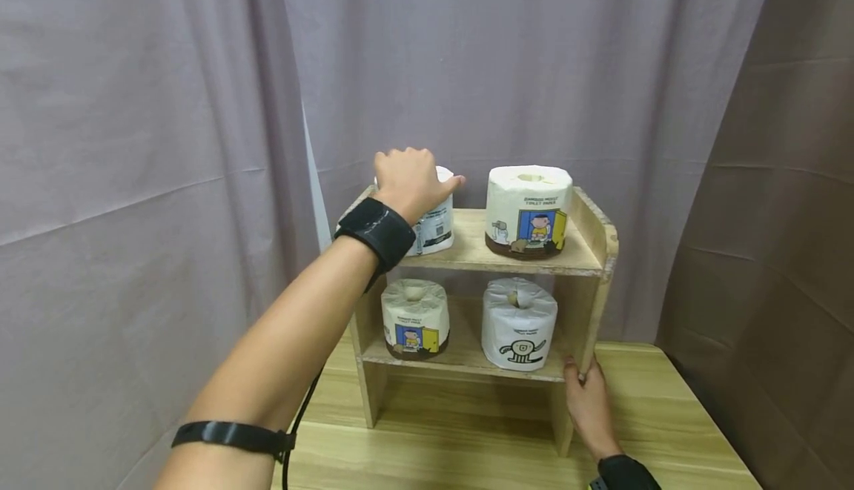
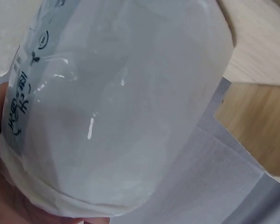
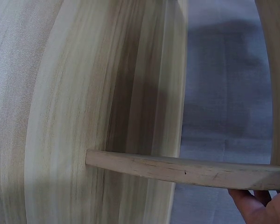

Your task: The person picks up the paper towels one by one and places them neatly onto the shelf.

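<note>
At the upper left of a two-tier wooden shelf [image 1: 470, 251], my left hand [image 1: 408, 179] grips a wrapped toilet paper roll [image 1: 437, 229] from above. Its fingers curl over the top, and the hand and wrist band hide much of the roll. In the left wrist view the white wrapper with dark print fills most of the picture. My right hand [image 1: 590, 405] holds the shelf's right side panel [image 1: 592, 308] low down, with the thumb in front. The right wrist view has this panel's edge [image 3: 186, 172] with the fingertips [image 3: 247, 203] against it.
Another toilet paper roll [image 1: 530, 212] with a cartoon print stands at the upper right. On the lower tier are a cream roll [image 1: 415, 319] and a white roll [image 1: 519, 325]. The shelf stands on a wooden table [image 1: 640, 401], with grey curtains [image 1: 534, 67] behind and beside it.
</note>
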Available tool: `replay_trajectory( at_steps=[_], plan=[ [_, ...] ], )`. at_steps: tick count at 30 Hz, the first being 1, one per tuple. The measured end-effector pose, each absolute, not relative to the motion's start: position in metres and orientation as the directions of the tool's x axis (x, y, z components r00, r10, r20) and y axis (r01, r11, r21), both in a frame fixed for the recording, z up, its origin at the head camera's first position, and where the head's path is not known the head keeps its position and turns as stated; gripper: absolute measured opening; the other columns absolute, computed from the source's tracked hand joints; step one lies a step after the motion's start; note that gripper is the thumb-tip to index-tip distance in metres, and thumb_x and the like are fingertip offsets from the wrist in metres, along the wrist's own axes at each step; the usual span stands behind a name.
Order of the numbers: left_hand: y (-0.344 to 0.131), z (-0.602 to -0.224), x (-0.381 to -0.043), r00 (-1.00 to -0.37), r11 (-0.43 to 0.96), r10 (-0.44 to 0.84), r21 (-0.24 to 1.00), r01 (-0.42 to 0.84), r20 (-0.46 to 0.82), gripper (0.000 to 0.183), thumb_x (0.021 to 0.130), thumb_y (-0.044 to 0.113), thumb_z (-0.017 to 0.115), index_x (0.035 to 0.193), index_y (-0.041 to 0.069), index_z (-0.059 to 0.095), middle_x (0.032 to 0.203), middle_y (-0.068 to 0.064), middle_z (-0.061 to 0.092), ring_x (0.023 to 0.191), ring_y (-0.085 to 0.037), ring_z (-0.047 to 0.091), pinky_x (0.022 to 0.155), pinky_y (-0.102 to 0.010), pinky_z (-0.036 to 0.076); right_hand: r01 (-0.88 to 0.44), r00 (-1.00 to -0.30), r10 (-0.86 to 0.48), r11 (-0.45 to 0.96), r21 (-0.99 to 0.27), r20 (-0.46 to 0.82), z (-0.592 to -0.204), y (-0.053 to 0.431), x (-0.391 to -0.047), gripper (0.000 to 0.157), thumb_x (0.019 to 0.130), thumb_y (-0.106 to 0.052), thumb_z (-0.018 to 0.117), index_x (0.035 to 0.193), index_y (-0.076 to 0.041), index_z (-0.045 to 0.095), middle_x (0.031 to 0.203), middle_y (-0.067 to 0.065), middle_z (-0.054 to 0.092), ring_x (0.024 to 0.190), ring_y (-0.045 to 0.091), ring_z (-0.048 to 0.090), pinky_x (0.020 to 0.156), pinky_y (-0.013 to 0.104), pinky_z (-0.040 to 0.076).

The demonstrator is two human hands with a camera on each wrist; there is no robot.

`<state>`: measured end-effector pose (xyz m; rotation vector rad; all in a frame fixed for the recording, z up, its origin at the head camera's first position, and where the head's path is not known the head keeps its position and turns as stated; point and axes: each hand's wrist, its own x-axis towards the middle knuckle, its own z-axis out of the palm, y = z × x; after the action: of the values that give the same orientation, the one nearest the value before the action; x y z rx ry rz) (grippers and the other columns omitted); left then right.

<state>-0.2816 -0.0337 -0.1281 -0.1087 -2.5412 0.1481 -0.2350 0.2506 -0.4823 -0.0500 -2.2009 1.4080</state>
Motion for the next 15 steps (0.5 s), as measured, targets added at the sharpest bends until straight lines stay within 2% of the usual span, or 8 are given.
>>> replay_trajectory(
  at_steps=[6,15],
  plan=[
    [-0.023,-0.126,-0.281,-0.832,0.991,0.079,-0.134,0.005,0.549,0.073,0.082,0.081,0.042,0.099,0.015,0.068,0.095,-0.005,0.067,0.086,-0.026,0.061,0.077,-0.042,0.042,-0.236,-0.855,0.314,0.473,-0.849,0.412,-0.481,0.251,-0.233,0.04,0.103,-0.029,0.04,0.132,-0.002,0.048,0.121,0.023,0.057,0.105,0.029,0.051,0.089,0.045,0.039],
    [-0.013,-0.128,-0.28,-0.833,0.987,0.07,-0.161,-0.023,0.549,0.057,0.086,0.069,0.049,0.1,0.018,0.07,0.093,-0.003,0.068,0.088,-0.025,0.062,0.078,-0.041,0.044,-0.261,-0.877,0.267,0.433,-0.863,0.399,-0.477,0.255,-0.23,0.047,0.104,-0.029,0.037,0.142,-0.001,0.041,0.136,0.026,0.049,0.125,0.035,0.044,0.101,0.052,0.034]
  ],
)
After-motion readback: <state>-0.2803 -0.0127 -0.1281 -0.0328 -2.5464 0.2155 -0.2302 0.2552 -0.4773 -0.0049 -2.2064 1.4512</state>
